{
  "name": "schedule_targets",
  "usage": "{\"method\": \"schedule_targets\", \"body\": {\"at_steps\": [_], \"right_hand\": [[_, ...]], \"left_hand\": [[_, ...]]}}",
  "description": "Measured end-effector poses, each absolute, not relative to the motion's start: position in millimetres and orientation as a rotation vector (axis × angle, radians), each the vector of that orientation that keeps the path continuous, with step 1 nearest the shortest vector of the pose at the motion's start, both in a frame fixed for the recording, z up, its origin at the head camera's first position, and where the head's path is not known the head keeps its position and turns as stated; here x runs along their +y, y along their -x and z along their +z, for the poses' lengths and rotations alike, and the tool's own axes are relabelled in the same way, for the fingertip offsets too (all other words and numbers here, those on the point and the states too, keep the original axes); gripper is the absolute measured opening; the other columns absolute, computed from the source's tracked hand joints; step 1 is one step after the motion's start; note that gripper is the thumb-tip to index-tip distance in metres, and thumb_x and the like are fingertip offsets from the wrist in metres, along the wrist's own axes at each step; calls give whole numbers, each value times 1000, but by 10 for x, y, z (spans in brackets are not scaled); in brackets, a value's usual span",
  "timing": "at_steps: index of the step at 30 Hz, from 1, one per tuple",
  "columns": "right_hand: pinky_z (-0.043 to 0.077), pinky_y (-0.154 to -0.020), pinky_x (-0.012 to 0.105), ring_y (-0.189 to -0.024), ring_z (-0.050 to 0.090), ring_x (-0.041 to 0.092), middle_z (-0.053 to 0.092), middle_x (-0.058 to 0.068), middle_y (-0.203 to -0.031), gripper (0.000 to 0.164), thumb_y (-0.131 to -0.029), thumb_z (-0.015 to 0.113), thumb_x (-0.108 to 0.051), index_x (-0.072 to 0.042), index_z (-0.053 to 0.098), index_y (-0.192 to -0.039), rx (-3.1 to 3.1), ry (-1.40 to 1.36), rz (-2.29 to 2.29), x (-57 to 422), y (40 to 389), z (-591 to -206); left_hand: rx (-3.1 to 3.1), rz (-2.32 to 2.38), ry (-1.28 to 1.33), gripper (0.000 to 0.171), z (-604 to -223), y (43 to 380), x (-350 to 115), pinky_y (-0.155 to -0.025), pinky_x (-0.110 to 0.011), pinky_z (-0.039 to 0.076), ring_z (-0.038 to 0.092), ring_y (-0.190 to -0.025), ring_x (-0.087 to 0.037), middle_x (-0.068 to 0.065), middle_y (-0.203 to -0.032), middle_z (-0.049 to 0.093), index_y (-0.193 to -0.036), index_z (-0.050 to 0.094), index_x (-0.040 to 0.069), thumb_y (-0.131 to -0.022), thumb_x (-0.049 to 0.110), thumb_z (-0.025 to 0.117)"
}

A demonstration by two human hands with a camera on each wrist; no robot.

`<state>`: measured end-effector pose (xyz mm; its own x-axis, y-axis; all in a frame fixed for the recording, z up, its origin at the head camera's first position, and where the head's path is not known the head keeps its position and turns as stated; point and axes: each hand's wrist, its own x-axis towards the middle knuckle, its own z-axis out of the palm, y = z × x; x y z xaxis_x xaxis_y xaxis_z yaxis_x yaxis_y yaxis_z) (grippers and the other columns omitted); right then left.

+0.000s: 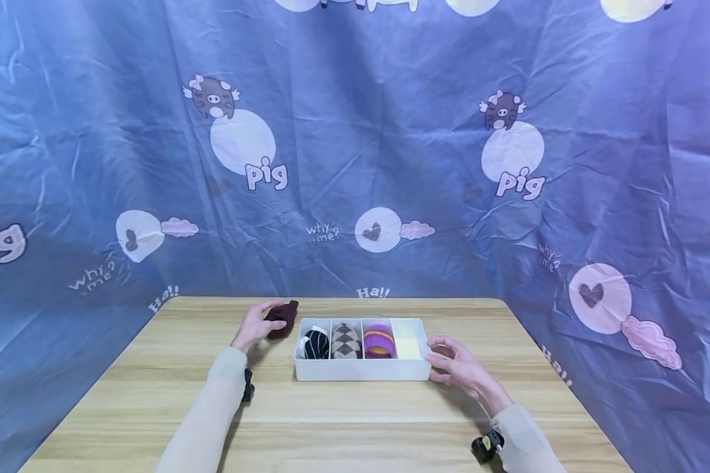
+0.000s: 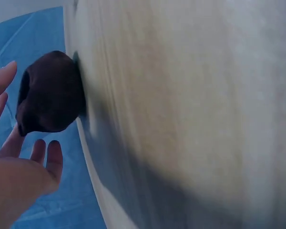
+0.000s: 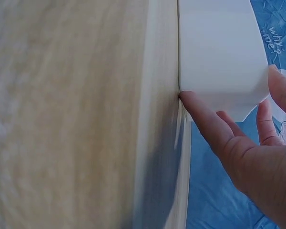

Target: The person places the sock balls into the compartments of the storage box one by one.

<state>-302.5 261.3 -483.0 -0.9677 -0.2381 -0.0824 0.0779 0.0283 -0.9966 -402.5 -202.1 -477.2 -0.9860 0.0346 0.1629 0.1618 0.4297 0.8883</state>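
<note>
In the head view my left hand is at a dark maroon rolled sock on the table, left of the box. The left wrist view shows its fingers spread around one side of the sock, one fingertip partly behind it. My right hand touches the right end of a white divided box, fingertips spread along its end wall. From the left, the box's compartments hold a black-and-white striped sock, a grey-brown argyle sock and a purple-orange striped sock. The rightmost compartment shows bare white walls.
The box stands on a light wooden table. A blue curtain with pig prints hangs behind and along both sides of the table. Dark devices are strapped to both wrists, including a wrist camera on the right.
</note>
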Motion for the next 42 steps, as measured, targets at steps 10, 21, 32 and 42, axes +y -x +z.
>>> {"method": "schedule_targets", "body": {"at_steps": [10,21,32,42], "right_hand": [[56,-89,42,-101,59,17,35,26,-143,44,-94,64,-10,6,40,-129,2068,173,-2044,2625,3033,-4828],[56,-88,42,-101,59,17,37,25,-140,43,-94,65,-10,4,42,-127,2062,167,-2050,2625,3026,-4824],[56,-88,42,-101,60,17,33,28,-144,37,-95,64,-10,0,45,-125,2053,182,-2047,2622,3007,-4790],[56,-88,42,-101,60,17,36,25,-141,41,-94,64,-9,3,43,-127,2052,165,-2053,2634,3015,-4808]], "left_hand": [[-2615,-1563,194,58,-4861,4024,-2040,-103,-47,42,48,-122,-41,-31,-141,47,-135,56,1,-80,-1,74],[-2600,-1659,233,58,-4898,4015,-2051,-94,-42,46,54,-109,-37,-28,-121,57,-123,61,-1,-69,-3,81],[-2593,-1668,363,60,-4866,3958,-1990,-83,-36,52,58,-103,-35,-32,-119,58,-120,61,-4,-64,-8,82],[-2559,-1746,344,55,-4872,3953,-2035,-82,-29,52,63,-100,-31,-32,-115,63,-119,63,-5,-67,-6,82]]}}
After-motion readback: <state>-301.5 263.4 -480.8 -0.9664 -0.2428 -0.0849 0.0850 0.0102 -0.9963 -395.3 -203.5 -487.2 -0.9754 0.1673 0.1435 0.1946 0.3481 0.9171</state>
